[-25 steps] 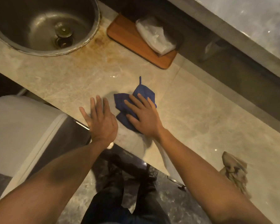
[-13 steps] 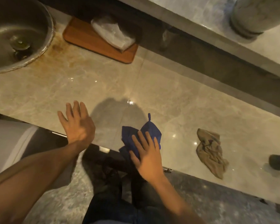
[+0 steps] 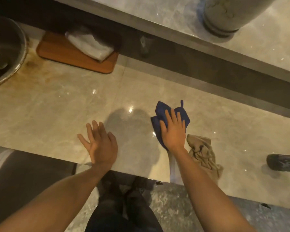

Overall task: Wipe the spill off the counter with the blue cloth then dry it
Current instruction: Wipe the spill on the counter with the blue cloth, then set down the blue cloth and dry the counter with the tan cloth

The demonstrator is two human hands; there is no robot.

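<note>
The crumpled blue cloth (image 3: 163,113) lies on the beige marble counter (image 3: 57,114), with a small loop at its far edge. My right hand (image 3: 173,129) presses flat on top of it, fingers spread toward the back wall. My left hand (image 3: 100,143) rests flat and empty on the counter near the front edge, fingers apart, to the left of the cloth. A few wet glints (image 3: 130,109) shine on the stone between my hands. A crumpled tan cloth (image 3: 203,153) lies just right of my right wrist, touching the blue cloth's side.
A metal sink (image 3: 5,52) sits at the far left, with brown staining beside it. A wooden board (image 3: 60,54) carrying a white plastic-wrapped bundle (image 3: 89,43) stands at the back. A dark object (image 3: 283,162) lies at the right edge. A grey vase base (image 3: 224,15) stands on the raised ledge.
My right hand has slid the blue cloth away from the front edge and to the right, up against the tan cloth. My left hand has moved right along the counter.
</note>
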